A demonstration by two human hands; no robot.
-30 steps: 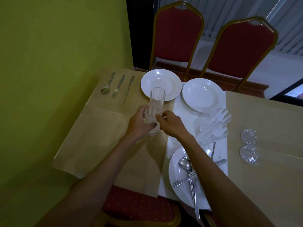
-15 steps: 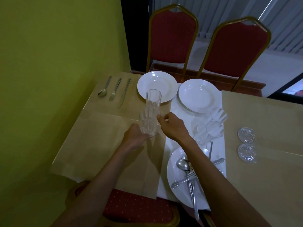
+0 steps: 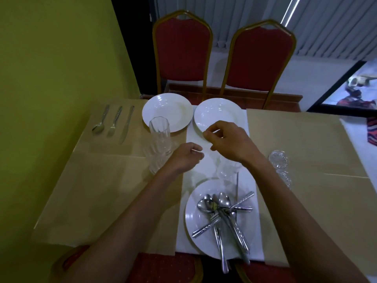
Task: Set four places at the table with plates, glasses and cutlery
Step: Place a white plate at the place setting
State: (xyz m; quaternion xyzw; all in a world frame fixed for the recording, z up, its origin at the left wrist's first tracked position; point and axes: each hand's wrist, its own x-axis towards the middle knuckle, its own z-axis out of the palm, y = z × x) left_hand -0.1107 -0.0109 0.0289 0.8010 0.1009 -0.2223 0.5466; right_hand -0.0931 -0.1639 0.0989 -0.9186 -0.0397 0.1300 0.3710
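Empty left hand [image 3: 183, 158] and right hand [image 3: 226, 139] hover beside tall glass [image 3: 159, 135].

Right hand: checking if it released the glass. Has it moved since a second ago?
Yes. The right hand has left the glass and shifted right, to the near rim of the far right plate.

Light: dim, greenish indoor cast; daylight from the blinds [image 3: 330, 25] at upper right.
Glare: pale highlights on plates [image 3: 166, 111] and cutlery [image 3: 222, 217].
Shadows: soft, under the arms on the table [image 3: 91, 197].
Blur: left hand [image 3: 183, 158], right hand [image 3: 228, 141] and glasses [image 3: 159, 137] soft-edged.
Distortion: wide-angle bowing at the edges.
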